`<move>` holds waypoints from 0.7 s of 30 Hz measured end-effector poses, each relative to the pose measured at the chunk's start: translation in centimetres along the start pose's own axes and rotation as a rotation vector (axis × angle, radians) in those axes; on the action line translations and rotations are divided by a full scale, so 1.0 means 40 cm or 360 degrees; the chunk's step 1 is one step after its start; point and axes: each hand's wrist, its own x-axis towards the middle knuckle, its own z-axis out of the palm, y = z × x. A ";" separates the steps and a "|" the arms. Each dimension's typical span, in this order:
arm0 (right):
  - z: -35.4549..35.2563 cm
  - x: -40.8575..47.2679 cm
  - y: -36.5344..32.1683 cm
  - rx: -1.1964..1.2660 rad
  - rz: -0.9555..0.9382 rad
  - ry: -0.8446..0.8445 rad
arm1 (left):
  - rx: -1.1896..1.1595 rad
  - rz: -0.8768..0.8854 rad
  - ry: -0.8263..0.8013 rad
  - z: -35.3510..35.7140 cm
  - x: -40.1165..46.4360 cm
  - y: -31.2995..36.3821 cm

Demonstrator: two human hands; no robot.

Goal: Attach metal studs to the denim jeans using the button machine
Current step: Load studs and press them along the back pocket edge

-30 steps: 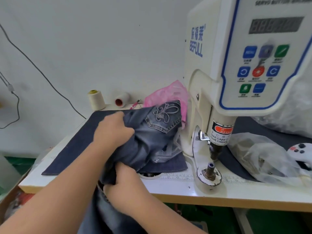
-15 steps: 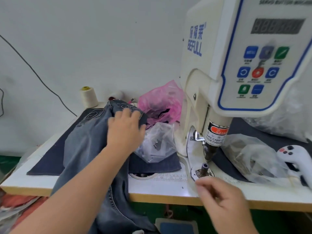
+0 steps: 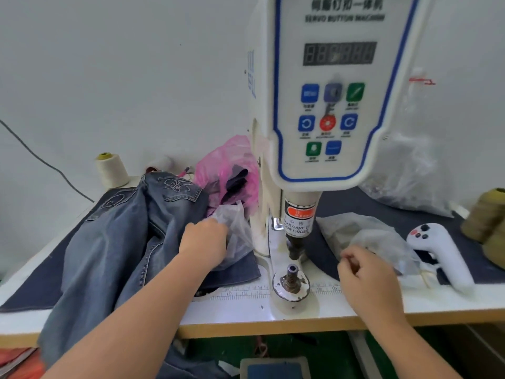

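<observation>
The blue denim jeans [image 3: 123,242] lie heaped on the left of the table and hang over its front edge. My left hand [image 3: 203,242] reaches past them into a small clear plastic bag [image 3: 235,231]; its fingertips are hidden in the folds. The white button machine [image 3: 328,105] stands in the middle, its punch [image 3: 296,243] raised above the bare lower die [image 3: 291,274]. My right hand [image 3: 366,277] hovers right of the die with curled fingers, beside a second clear bag [image 3: 382,239]. I see nothing in it.
A dark denim mat [image 3: 30,283] covers the tabletop. At the back stand a cream thread cone [image 3: 112,169] and a pink bag [image 3: 226,165]. On the right lie a white handheld controller [image 3: 442,255] and olive thread cones [image 3: 489,214]. A pedal [image 3: 273,367] sits below.
Both hands let go of the jeans, which now lie on the table. The left hand moved right into the clear bag. The right hand came up to the right of the die.
</observation>
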 end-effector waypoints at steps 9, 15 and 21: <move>0.003 -0.002 0.005 0.0047 -0.0022 -0.0001 | -0.0798 -0.0248 0.0217 -0.042 -0.044 0.024; 0.006 -0.002 0.008 0.0055 -0.0021 0.0020 | -0.1811 -0.0226 0.0175 -0.089 -0.147 0.097; 0.005 -0.003 0.008 0.0045 -0.0012 0.0009 | -0.2186 -0.0037 -0.0128 -0.114 -0.206 0.159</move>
